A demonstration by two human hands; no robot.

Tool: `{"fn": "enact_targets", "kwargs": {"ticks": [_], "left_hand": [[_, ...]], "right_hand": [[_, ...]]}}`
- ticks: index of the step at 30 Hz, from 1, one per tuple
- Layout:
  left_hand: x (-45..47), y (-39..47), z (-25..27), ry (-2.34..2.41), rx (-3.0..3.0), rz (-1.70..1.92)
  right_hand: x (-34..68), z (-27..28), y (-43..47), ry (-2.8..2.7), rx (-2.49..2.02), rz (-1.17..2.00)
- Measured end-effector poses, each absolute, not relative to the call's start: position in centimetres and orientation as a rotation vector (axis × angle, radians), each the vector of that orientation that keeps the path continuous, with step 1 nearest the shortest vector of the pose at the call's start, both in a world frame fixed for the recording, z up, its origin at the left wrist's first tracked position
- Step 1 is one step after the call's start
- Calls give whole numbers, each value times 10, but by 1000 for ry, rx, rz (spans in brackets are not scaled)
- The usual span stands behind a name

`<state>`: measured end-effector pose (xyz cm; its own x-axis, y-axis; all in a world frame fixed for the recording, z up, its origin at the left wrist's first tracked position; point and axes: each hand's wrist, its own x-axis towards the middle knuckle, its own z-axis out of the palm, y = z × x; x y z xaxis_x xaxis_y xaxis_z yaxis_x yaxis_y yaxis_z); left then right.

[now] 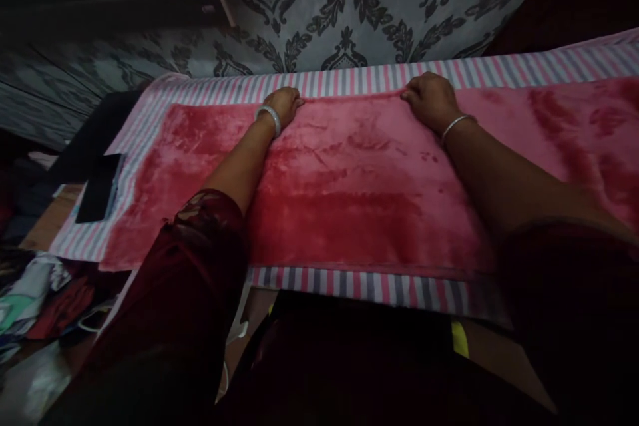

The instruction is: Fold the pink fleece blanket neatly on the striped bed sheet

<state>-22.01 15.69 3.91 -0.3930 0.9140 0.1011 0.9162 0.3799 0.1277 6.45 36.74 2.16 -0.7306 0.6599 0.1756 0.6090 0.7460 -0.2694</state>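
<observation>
Red plush cloth (349,226) lies spread at the centre over a striped sheet (349,82) on a bench (52,219), its far edge at 12 o'clock pinched in the grip of the left hand (285,108) at 11 o'clock and the right hand (432,101) at 1 o'clock. The step in hand looks like holding that edge straight, and the next move would seem to call for an even pull from both. A dark phone (101,188) rests at 9 o'clock, clothes (62,309) are heaped at 8 o'clock, and a leaf-patterned wall (344,46) backs the dim room at 12 o'clock.
</observation>
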Motion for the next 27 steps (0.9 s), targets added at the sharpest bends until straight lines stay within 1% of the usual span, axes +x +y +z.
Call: {"fn": "enact_targets", "kwargs": {"ticks": [4, 7, 10, 13, 15, 19, 21, 24, 27], "left_hand": [[-227, 157, 34, -2585, -1759, -300], [-233, 155, 34, -2586, -1825, -381], [-240, 148, 42, -2573, -1885, -416], [-252, 126, 54, -2563, -1826, -343], [-265, 101, 61, -2665, -1635, -217], [-294, 40, 65, -2993, -969, 23], [-305, 15, 63, -3004, -777, 14], [-317, -11, 64, -2934, -522, -102], [-332, -28, 69, -3006, -370, -168]], "right_hand": [[64, 10, 382, -2698, -907, 288], [63, 16, 378, -2736, -918, 245], [66, 27, 358, -2771, -877, 123], [79, 29, 335, -2789, -714, -49], [91, 23, 324, -2826, -667, -85], [107, 9, 318, -2909, -802, 22], [108, 6, 318, -2917, -836, 49], [107, 4, 319, -2899, -817, 43], [106, 3, 320, -2886, -793, 45]]}}
